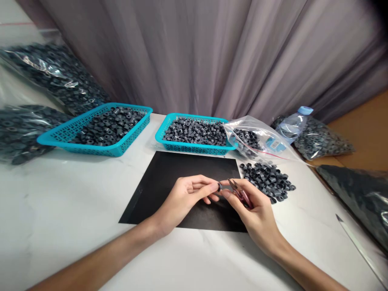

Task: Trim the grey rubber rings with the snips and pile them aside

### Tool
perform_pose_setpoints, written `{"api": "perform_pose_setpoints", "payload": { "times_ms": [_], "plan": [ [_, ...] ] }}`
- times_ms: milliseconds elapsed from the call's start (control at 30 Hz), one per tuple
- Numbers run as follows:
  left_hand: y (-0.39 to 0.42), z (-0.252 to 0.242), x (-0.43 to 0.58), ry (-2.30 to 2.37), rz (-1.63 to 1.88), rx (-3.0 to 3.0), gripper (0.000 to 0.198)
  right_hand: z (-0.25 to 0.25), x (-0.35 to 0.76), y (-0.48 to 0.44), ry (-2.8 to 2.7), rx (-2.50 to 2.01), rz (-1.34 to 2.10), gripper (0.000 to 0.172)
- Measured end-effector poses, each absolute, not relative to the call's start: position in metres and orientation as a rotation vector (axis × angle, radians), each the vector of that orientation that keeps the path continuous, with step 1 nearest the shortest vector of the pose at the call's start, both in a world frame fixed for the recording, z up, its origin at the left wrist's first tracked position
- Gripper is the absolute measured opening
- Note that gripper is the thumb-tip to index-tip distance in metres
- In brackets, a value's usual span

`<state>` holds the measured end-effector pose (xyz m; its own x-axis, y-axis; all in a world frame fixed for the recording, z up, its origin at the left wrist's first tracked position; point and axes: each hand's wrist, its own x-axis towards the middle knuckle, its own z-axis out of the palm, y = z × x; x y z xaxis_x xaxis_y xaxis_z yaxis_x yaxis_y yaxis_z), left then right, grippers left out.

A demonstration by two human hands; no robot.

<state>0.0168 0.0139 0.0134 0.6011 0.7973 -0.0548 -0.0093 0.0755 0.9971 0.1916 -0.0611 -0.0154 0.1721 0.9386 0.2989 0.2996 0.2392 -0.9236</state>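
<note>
Above a black mat [178, 169], my left hand [194, 190] pinches a small dark ring-shaped part [219, 186] between thumb and fingers. My right hand [251, 202] is closed round small pink-handled snips [242, 196], their pointed blades angled up and to the left. The thumb and index fingertips of my right hand come right up to the small part; whether they also grip it I cannot tell. Just right of the mat lies a loose pile of similar dark grey parts [269, 180].
Two blue baskets [133, 141] [194, 148] hold many dark parts. Filled plastic bags stand at the left [60, 76] and right [321, 141]. An open clear bag [257, 129], a water bottle [294, 123] and a pointed blade-like strip [357, 244] are on the right.
</note>
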Motion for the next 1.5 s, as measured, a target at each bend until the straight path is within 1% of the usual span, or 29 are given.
{"api": "perform_pose_setpoints", "payload": {
  "times_ms": [267,567,667,767,800,900,967,1200,1500],
  "plan": [
    [0.0131,0.0134,0.0169,0.723,0.672,1.364,0.018,-0.0141,0.1937,-0.0608,-1.336,-1.319,0.678,0.019],
    [0.0141,0.0113,0.0172,0.691,0.641,1.325,0.033,-0.0135,0.1943,-0.0583,-1.218,-1.311,0.785,0.026],
    [0.0133,0.0102,0.0172,0.680,0.664,1.396,0.024,-0.0136,0.1944,-0.0580,-1.186,-1.310,0.794,0.026],
    [0.0101,0.0078,0.0170,0.694,0.760,1.480,0.030,-0.0141,0.1947,-0.0587,-1.171,-1.319,0.808,0.025],
    [0.0088,0.0072,0.0170,0.693,0.790,1.509,0.030,-0.0142,0.1947,-0.0590,-1.169,-1.323,0.815,0.025],
    [0.0055,0.0064,0.0170,0.684,0.823,1.546,0.019,-0.0147,0.1945,-0.0599,-1.161,-1.319,0.838,0.024],
    [0.0048,0.0067,0.0170,0.682,0.820,1.522,0.016,-0.0151,0.1943,-0.0599,-1.158,-1.307,0.849,0.025],
    [0.0074,0.0089,0.0183,0.673,0.804,1.416,0.016,-0.0159,0.1952,-0.0600,-1.147,-1.308,0.847,0.025],
    [0.0120,0.0120,0.0191,0.662,0.754,1.328,0.019,-0.0115,0.1927,-0.0597,-1.172,-1.303,0.825,0.022]
  ]
}}
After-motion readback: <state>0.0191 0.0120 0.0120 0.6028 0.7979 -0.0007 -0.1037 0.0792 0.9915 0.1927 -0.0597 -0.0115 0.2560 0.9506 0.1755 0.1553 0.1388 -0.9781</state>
